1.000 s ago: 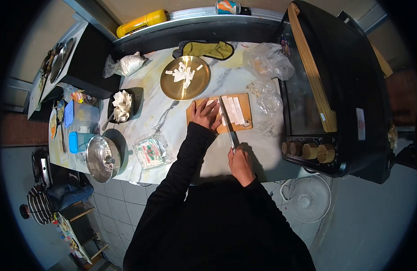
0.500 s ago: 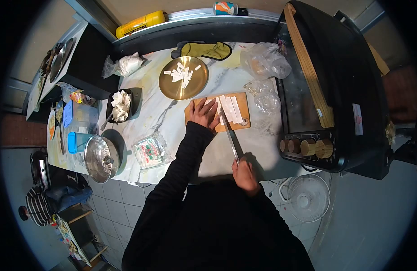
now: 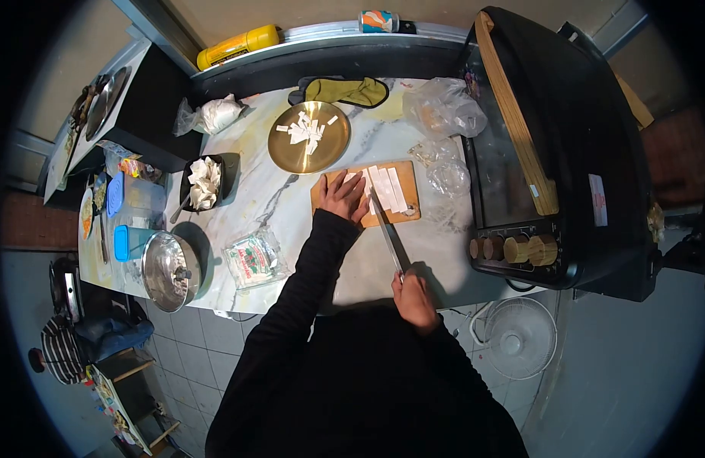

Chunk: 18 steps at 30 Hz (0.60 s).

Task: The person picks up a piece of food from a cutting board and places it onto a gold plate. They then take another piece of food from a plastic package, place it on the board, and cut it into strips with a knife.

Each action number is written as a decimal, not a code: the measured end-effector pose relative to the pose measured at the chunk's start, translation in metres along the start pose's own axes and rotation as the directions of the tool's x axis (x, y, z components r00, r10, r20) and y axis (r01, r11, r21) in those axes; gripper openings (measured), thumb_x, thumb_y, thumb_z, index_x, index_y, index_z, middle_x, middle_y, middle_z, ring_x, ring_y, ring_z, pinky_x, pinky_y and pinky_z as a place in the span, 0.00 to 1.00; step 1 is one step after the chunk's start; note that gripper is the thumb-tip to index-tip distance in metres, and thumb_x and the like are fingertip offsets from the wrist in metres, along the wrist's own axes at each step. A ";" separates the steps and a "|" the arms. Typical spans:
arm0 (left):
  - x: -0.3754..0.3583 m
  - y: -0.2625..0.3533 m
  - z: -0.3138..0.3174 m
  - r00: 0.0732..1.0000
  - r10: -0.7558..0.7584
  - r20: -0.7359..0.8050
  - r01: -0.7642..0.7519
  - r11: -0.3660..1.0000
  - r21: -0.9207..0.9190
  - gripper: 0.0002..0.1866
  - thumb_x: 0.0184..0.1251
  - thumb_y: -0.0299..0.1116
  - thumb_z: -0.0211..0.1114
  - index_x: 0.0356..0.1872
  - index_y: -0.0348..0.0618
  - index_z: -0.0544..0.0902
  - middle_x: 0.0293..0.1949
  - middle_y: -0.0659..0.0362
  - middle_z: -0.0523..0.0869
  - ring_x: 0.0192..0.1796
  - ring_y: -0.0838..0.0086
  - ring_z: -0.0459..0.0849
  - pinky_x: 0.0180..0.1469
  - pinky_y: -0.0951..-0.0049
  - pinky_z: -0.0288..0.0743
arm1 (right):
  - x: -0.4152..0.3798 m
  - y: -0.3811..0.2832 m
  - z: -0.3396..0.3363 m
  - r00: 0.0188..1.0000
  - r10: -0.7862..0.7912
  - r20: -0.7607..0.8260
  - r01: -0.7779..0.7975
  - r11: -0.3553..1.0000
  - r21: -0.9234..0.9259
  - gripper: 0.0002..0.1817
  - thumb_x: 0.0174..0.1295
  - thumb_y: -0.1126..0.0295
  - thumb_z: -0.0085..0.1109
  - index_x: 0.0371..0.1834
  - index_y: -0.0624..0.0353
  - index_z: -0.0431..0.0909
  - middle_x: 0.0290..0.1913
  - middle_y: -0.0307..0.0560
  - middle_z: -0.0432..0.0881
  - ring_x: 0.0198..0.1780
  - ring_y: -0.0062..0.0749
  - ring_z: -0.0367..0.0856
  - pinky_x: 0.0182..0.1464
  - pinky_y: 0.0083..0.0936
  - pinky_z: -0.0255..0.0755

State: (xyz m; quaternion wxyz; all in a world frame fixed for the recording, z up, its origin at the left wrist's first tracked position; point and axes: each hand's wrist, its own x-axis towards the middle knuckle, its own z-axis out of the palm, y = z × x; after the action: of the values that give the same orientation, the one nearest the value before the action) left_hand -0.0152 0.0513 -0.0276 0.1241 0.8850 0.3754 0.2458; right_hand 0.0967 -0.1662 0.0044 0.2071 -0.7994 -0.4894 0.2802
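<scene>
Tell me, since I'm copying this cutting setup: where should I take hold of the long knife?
Probably by its handle, the near end, as the right hand does, coming from the counter's front edge. The knife lies lengthwise away from the body, blade tip over the cutting board beside the white strips, so the handle end is nearest.

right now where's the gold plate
In the head view the gold plate sits on the marble counter, just behind the cutting board and the left hand, in front of the green oven mitt.
</scene>
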 end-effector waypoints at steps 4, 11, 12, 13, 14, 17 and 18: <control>0.000 -0.002 0.001 1.000 0.000 -0.001 0.000 1.000 -0.012 0.22 0.62 0.38 0.66 0.57 0.44 0.81 0.63 0.60 0.78 0.71 0.59 0.66 0.74 0.42 0.47 | 0.011 -0.014 -0.006 0.999 0.037 -0.011 -0.036 0.999 0.038 0.16 0.70 0.63 0.51 0.32 0.68 0.73 0.28 0.66 0.80 0.33 0.66 0.79 0.35 0.54 0.72; -0.001 -0.004 0.003 1.000 -0.008 0.004 0.008 0.999 -0.053 0.23 0.64 0.43 0.62 0.58 0.44 0.80 0.63 0.61 0.78 0.71 0.58 0.66 0.73 0.40 0.44 | 0.022 -0.020 -0.009 1.000 0.000 0.001 -0.001 0.997 0.072 0.15 0.69 0.65 0.51 0.32 0.69 0.73 0.28 0.69 0.80 0.34 0.67 0.79 0.35 0.54 0.72; -0.001 -0.003 0.002 1.000 -0.015 0.007 0.015 0.998 -0.058 0.23 0.64 0.43 0.62 0.58 0.44 0.80 0.63 0.61 0.78 0.71 0.59 0.66 0.73 0.40 0.44 | 0.024 -0.019 -0.008 1.000 0.000 0.004 0.000 0.998 0.070 0.15 0.69 0.65 0.51 0.32 0.69 0.73 0.28 0.69 0.80 0.34 0.67 0.79 0.35 0.54 0.72; -0.001 -0.003 0.002 1.000 -0.018 0.007 0.018 0.998 -0.057 0.23 0.64 0.43 0.62 0.58 0.44 0.80 0.63 0.61 0.78 0.71 0.59 0.66 0.73 0.40 0.44 | 0.026 -0.017 -0.006 1.000 -0.012 0.000 0.012 0.998 0.070 0.15 0.69 0.65 0.51 0.32 0.69 0.73 0.28 0.69 0.80 0.34 0.67 0.79 0.35 0.55 0.71; -0.001 -0.003 0.002 1.000 -0.016 0.006 0.017 0.998 -0.057 0.23 0.64 0.43 0.62 0.58 0.44 0.80 0.63 0.61 0.78 0.71 0.59 0.65 0.73 0.40 0.44 | 0.028 -0.016 -0.004 1.000 -0.024 -0.004 0.024 0.997 0.069 0.15 0.69 0.65 0.51 0.32 0.69 0.73 0.28 0.69 0.80 0.35 0.67 0.79 0.36 0.55 0.71; -0.001 -0.004 0.002 1.000 -0.015 0.001 0.015 0.998 -0.053 0.24 0.64 0.44 0.62 0.58 0.44 0.80 0.63 0.62 0.78 0.71 0.59 0.65 0.73 0.40 0.44 | 0.036 -0.018 -0.004 0.999 -0.043 -0.027 0.045 0.996 0.079 0.15 0.69 0.65 0.52 0.32 0.70 0.74 0.30 0.68 0.80 0.36 0.67 0.78 0.38 0.56 0.70; -0.001 -0.004 0.003 1.000 -0.011 0.000 0.011 0.999 -0.050 0.24 0.64 0.44 0.62 0.58 0.44 0.80 0.63 0.62 0.78 0.71 0.60 0.65 0.73 0.40 0.44 | 0.040 -0.020 -0.004 0.999 -0.045 -0.026 0.047 0.996 0.078 0.15 0.69 0.65 0.52 0.32 0.70 0.74 0.30 0.68 0.80 0.36 0.67 0.78 0.38 0.56 0.70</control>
State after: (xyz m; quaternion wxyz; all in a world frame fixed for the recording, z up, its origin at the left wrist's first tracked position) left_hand -0.0167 0.0532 -0.0317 0.1472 0.8794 0.3743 0.2545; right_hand 0.1010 -0.1217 0.0096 0.2508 -0.7825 -0.4936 0.2848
